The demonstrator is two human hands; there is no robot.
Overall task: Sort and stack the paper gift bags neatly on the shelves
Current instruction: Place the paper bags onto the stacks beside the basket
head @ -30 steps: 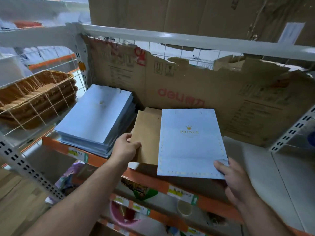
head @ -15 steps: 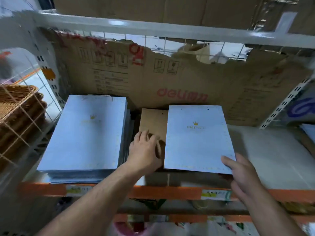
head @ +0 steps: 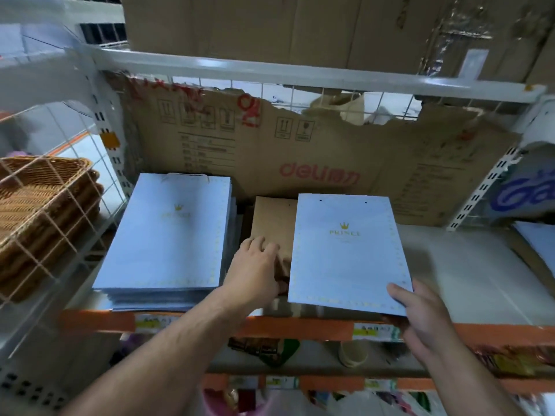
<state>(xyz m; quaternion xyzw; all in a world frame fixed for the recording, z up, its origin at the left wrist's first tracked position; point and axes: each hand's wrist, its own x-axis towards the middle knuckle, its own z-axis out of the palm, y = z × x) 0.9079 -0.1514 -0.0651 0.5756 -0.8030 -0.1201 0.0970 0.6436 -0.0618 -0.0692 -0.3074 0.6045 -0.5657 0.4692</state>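
Now the right hand (head: 420, 319) pinches the near right corner of a flat light-blue paper gift bag (head: 345, 253) lying on the white shelf (head: 456, 265). Left hand (head: 255, 274) presses, fingers loose, on a brown paper bag (head: 271, 223) beside a blue bag stack (head: 168, 235) at left.

Taking the brown paper bag (head: 271, 226) on the shelf (head: 462, 271) as the landmark: one brown bag shows. To its left sits one stack of pale blue gift bags (head: 168, 235); the number of bags in it cannot be told. Overlapping its right edge lies one single blue gift bag (head: 345, 253). Two hands show, the left hand (head: 255, 271) on the brown bag and the right hand (head: 426, 319) at the single blue bag's near corner. Far left of it is one pile of wicker baskets (head: 42, 205), about three.
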